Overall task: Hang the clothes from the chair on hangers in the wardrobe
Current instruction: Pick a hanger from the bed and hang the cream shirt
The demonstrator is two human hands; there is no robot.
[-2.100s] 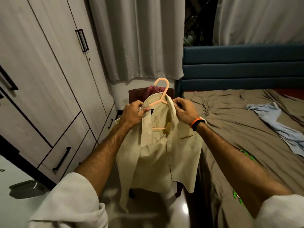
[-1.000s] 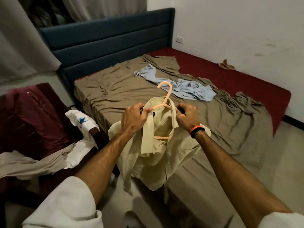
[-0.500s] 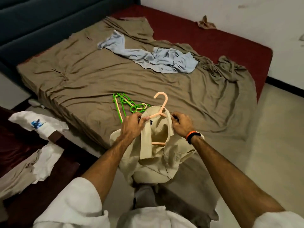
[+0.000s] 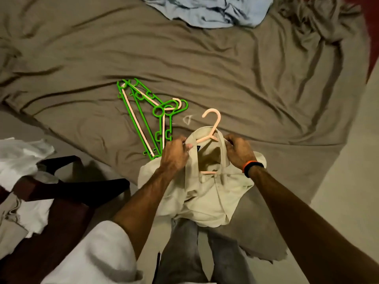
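Rumpled brown bedsheet (image 4: 205, 64) backs both hands (image 4: 207, 152) pinching a cream shirt's (image 4: 207, 193) collar on a peach hanger (image 4: 213, 124).

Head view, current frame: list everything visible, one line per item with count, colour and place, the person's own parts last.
shirt: one, cream, on the peach hanger, held over the bed edge.
peach hanger: one, inside the shirt collar.
spare hangers: a pile, green and peach, count unclear, on the sheet.
bedsheet: one, brown, rumpled.
blue garment: one, light blue, top of bed.
chair: one, dark red, lower left.
white clothes: count unclear, on the chair.
left hand: pinches collar.
right hand: pinches collar; orange-black wristband.
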